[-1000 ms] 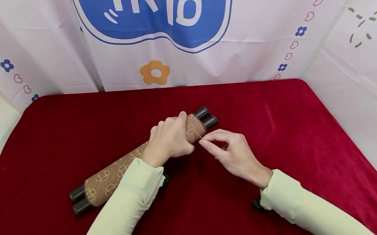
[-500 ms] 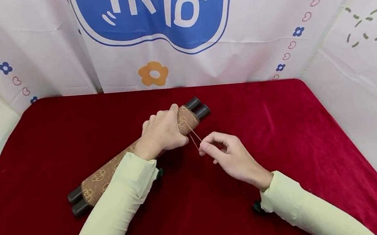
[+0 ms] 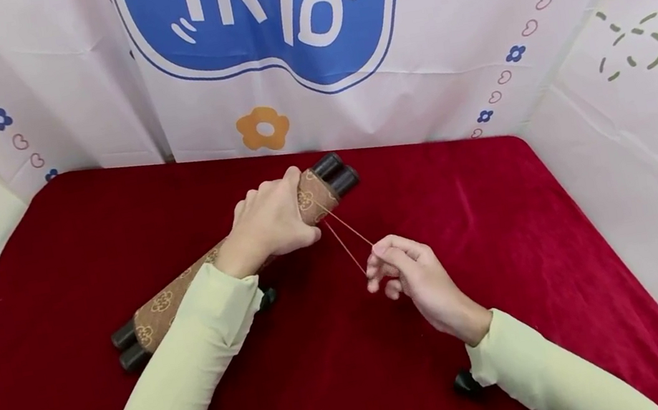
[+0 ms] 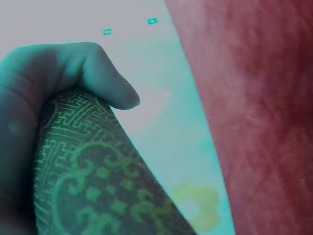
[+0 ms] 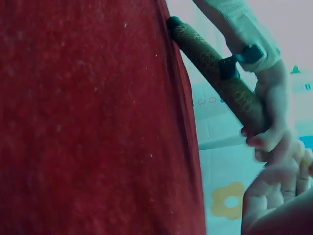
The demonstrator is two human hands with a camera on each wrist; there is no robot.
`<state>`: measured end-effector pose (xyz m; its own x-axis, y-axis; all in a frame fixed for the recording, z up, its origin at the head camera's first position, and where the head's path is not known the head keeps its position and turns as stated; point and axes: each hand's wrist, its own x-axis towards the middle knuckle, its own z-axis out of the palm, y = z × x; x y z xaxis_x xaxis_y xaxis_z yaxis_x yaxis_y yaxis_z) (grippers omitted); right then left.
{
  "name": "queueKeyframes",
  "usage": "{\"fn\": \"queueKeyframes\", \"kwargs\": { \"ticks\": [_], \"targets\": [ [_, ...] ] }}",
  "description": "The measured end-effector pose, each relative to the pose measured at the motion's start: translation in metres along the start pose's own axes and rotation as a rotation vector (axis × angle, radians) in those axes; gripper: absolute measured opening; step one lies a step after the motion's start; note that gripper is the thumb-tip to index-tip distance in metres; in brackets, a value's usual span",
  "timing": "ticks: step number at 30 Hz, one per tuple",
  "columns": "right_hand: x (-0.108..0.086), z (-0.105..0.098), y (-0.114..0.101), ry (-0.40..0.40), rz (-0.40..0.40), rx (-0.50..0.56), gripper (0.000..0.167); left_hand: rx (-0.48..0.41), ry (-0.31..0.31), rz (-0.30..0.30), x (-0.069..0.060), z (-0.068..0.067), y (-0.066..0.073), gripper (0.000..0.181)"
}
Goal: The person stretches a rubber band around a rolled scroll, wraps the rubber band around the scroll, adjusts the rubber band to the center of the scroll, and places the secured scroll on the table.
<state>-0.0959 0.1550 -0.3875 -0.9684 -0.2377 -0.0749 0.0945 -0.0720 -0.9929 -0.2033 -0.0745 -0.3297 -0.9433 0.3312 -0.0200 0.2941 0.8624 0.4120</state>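
- One rolled brown scroll (image 3: 162,302), patterned with gold flowers, lies slantwise over the red cloth (image 3: 346,383), left of centre; whether its right end is lifted off the cloth cannot be told.
- Two black rod ends (image 3: 337,174) stick out side by side at its right end, and two more, the left knobs (image 3: 130,345), at its left.
- A thin cord (image 3: 345,223) reaches out from near the right end, its two strands running straight, a narrow gap between them, to the person's other hand.
- The left hand (image 3: 269,218) grips the scroll from above, near its right end; the left wrist view shows a bent digit over the patterned covering.
- The right hand (image 3: 423,280), apart from the scroll, pinches the cord between thumb and forefinger, its other fingers loosely bent near the second strand.
- Both arms wear pale yellow sleeves (image 3: 179,364).
- Beyond the cloth hangs a white backdrop (image 3: 435,20) with a blue emblem (image 3: 249,37) and an orange flower (image 3: 251,131).
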Motion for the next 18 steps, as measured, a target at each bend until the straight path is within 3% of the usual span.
{"fn": "queueKeyframes", "kwargs": {
  "ticks": [5,9,12,18],
  "targets": [
    [0.003,0.0,-0.001,-0.02,0.061,0.29,0.03,-0.034,0.059,0.037,-0.008,-0.008,0.007,0.064],
    [0.006,0.011,-0.006,0.023,0.079,0.531,0.034,-0.033,0.077,0.042,-0.012,-0.01,0.01,0.065],
    [0.008,0.021,-0.01,0.088,0.131,0.623,0.033,-0.023,0.087,0.049,-0.014,-0.008,0.011,0.064],
    [0.017,0.029,-0.016,0.152,0.255,0.676,0.03,-0.019,0.126,0.097,-0.02,-0.005,0.015,0.061]
  ]
}}
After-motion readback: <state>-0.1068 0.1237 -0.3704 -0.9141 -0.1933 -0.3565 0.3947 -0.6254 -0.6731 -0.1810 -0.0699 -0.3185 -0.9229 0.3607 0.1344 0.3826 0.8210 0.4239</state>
